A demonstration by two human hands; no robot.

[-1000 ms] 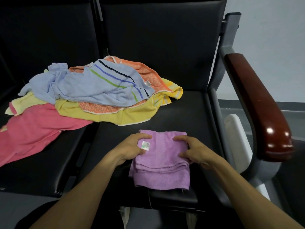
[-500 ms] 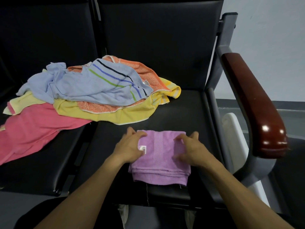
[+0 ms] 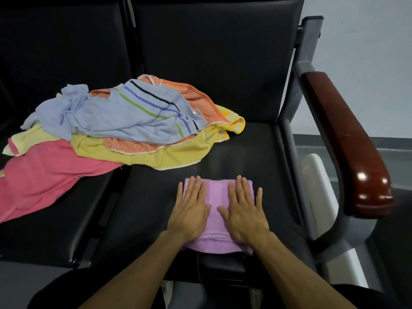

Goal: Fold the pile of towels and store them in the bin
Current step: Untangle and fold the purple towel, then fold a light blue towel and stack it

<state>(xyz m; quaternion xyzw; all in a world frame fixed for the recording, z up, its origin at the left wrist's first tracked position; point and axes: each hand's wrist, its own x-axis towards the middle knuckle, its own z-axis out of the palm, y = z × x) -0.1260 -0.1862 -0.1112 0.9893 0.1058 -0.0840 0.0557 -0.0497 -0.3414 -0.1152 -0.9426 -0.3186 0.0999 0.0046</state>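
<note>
Right now both hands lie flat on the folded purple towel, which sits on the near part of the right black seat. Left hand covers the towel's left side, fingers straight and slightly spread, pointing far, with its outermost finger over the towel's left edge. Right hand covers the right side, fingers straight and spread too, little finger just off the right edge on the seat. Neither hand holds anything; palms press down. Towel's near edge shows stacked layers, hanging at the seat's front lip.

Unfolded pile sits far left, spanning the 2 seats: blue striped towel on top, orange towel under it, yellow towel below that, pink towel trailing off to the near left on the left seat. Pile and purple towel are apart. Dark wooden armrest on the right, a white object below it, partly hidden.
</note>
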